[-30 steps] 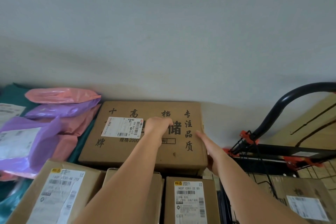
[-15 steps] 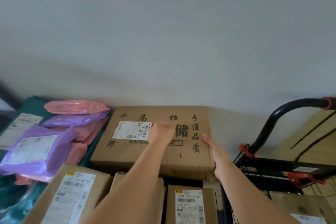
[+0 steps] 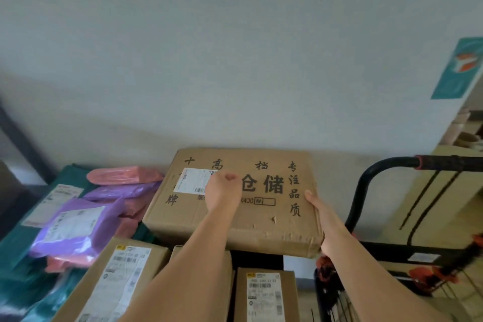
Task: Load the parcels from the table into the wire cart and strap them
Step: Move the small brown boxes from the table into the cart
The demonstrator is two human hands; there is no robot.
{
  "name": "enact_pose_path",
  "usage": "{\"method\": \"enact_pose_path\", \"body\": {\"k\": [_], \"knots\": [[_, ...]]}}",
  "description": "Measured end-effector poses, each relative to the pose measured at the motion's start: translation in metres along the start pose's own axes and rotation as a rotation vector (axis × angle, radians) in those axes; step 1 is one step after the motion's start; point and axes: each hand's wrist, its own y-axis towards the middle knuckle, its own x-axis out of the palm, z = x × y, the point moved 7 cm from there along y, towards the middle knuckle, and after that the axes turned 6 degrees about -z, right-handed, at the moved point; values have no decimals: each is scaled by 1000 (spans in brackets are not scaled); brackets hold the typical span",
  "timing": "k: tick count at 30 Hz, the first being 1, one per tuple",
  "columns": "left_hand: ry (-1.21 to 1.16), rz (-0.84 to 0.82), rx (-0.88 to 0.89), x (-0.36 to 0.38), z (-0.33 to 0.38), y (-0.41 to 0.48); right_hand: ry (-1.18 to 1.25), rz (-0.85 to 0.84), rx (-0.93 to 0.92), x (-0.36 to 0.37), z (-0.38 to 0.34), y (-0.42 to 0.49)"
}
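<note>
Big cardboard box point(image 3: 261, 222) with the black lettering, flat at the back of the counter point(image 3: 70, 172) by the wall, just beside the wire cart point(image 3: 444, 159). Right grip point(image 3: 317, 213) is clamped on the box edge nearest the cart, thumb on top, fingers hidden below. Left grip point(image 3: 224, 186) sits on the box top next to the shipping label point(image 3: 190, 180), curled into a fist and holding nothing. Farther from the cart, purple mailers point(image 3: 75, 227) and pink mailers point(image 3: 125, 175) are heaped up, and smaller labelled boxes point(image 3: 264, 295) stand nearer the person.

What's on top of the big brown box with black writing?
On the box: a white label and the curled left hand. The hand covers part of the label and printing.
</note>
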Motion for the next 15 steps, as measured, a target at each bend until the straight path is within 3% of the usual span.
{"method": "enact_pose_path", "body": {"k": [10,15], "knots": [[-158,197,167,-40,24,-97,158,130,-124,-43,-6,-103],[-487,255,-70,-37,-17,-155,223,258,-116,-91,36,-147]]}}
